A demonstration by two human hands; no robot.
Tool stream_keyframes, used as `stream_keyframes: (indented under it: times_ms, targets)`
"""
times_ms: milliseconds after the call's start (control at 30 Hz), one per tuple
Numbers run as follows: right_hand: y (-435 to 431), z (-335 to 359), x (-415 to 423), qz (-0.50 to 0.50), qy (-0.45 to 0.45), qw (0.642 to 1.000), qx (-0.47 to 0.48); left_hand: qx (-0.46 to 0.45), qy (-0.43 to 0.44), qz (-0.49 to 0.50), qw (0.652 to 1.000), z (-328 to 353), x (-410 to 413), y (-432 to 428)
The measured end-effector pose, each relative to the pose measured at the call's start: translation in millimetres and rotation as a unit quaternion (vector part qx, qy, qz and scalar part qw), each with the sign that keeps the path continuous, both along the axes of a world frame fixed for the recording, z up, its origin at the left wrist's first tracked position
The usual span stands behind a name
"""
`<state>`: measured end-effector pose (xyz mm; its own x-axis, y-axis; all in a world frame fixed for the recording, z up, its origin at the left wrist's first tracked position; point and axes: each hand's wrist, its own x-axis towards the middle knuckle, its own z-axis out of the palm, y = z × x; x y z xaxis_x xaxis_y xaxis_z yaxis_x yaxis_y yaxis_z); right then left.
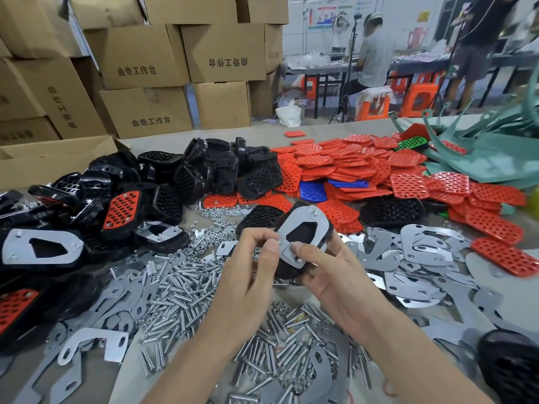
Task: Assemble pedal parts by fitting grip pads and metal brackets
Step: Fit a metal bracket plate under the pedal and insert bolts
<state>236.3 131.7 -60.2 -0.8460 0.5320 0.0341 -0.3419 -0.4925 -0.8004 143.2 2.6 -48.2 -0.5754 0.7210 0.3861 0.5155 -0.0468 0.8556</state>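
While in the grip of left hand (250, 258) and right hand (323, 271), pedal (300, 234), long axis up-right, bracket (318, 225) facing camera.

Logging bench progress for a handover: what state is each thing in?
black pedal: off the table, back upward, held by both hands.
metal bracket: lying flat on the pedal's back.
left hand: pinches the bracket's edge.
right hand: grips the pedal, thumb on bracket.
red grip pads: loose, heaped.
bolts: loose, scattered.
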Motion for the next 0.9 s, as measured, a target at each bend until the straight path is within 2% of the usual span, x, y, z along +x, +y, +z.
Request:
stream_keyframes:
  times_ms: [100,233,400,533,767,900]
  targets:
    - [-1.1,-2.5,-0.1,0.003,-0.006,1.0,0.006,-0.018,0.026,0.006,0.999,-1.8,-2.2,1.7]
    - [-0.1,0.2,-1.9,-0.004,-0.003,1.0,0.0,0.002,-0.005,-0.002,1.0,-1.0,0.0,-1.1]
    - [-0.6,-2.7,-1.2,-0.003,-0.016,1.0,0.0,-0.025,0.028,0.001,0.999,-2.6,-0.8,1.8]
    - [0.5,0.4,-2.4,-0.007,-0.015,1.0,-0.015,-0.029,0.0,-0.007,1.0,-2.3,0.2,0.3]
    - [-0.7,-3.0,-0.2,-0.004,-0.028,1.0,-0.008,-0.042,0.043,0.004,0.998,-4.0,-0.8,0.7]
    - [0.7,-1.2,-1.1,-0.005,-0.02,1.0,-0.014,-0.036,0.019,0.01,0.999,-4.6,-0.6,0.7]
